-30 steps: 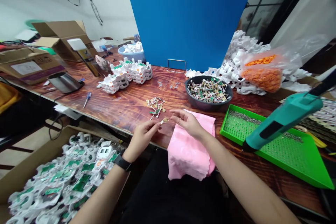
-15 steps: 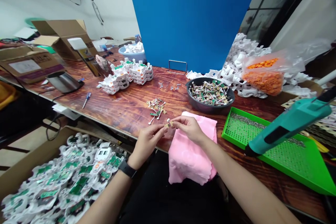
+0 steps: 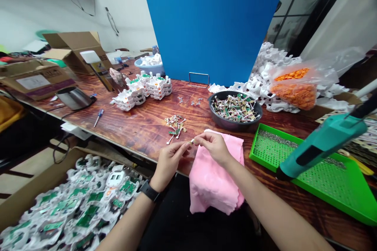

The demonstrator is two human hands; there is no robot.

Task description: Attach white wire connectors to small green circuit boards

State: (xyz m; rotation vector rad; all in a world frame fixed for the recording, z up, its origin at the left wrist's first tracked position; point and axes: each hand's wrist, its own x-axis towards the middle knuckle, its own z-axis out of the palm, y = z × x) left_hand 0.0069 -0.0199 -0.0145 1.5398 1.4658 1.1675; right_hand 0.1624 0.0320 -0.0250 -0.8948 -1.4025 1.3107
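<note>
Between the fingertips of both hands is a small circuit board with a white connector (image 3: 192,141), held above the table's front edge. My left hand (image 3: 171,160) pinches its left end; my right hand (image 3: 214,146) pinches the right end, partly covering it. Just beyond my fingers lies a loose pile of small circuit boards with short white leads (image 3: 176,124). A pink cloth (image 3: 214,182) hangs over the table edge below my right hand. Farther back, a dark round bowl (image 3: 235,125) is heaped with similar boards.
At right a teal electric screwdriver (image 3: 322,147) hangs over a green tray (image 3: 309,188) of screws. Stacked white housings (image 3: 159,87) stand at back left. A cardboard box (image 3: 70,159) of housings with green boards sits lower left. A blue panel (image 3: 212,23) rises behind.
The board has been turned between my fingers, so less of its tan face shows. My hands are slightly closer together, and the camera view has tilted up a little.
</note>
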